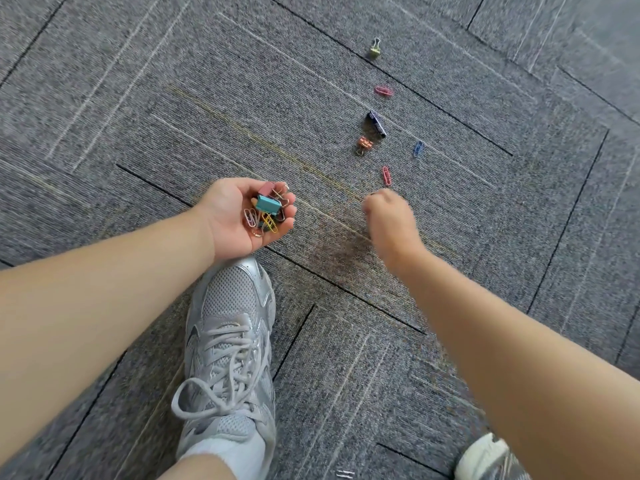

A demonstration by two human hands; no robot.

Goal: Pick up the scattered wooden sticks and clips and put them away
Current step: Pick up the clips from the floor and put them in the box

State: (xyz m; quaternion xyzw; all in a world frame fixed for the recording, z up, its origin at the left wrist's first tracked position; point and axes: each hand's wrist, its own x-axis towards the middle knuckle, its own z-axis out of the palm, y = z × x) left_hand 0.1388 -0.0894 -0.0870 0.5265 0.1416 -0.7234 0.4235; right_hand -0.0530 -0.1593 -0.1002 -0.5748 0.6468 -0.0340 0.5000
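Observation:
My left hand (239, 216) is cupped palm up and holds a pile of clips (268, 211): a teal binder clip, a pink one and several coloured paper clips. My right hand (389, 220) is blurred, fingers curled together, just below a red paper clip (387, 175); I cannot tell whether it holds anything. On the carpet beyond lie a blue paper clip (418, 148), an orange binder clip (364, 144), a dark binder clip (376, 123), a pink paper clip (383, 90) and a yellow-green binder clip (374, 49). No wooden sticks are in view.
Grey carpet tiles (173, 98) cover the floor. My silver sneaker (230, 341) is under the left hand, and the toe of the other shoe (488, 459) shows at the bottom right. A small silver clip (344, 474) lies at the bottom edge.

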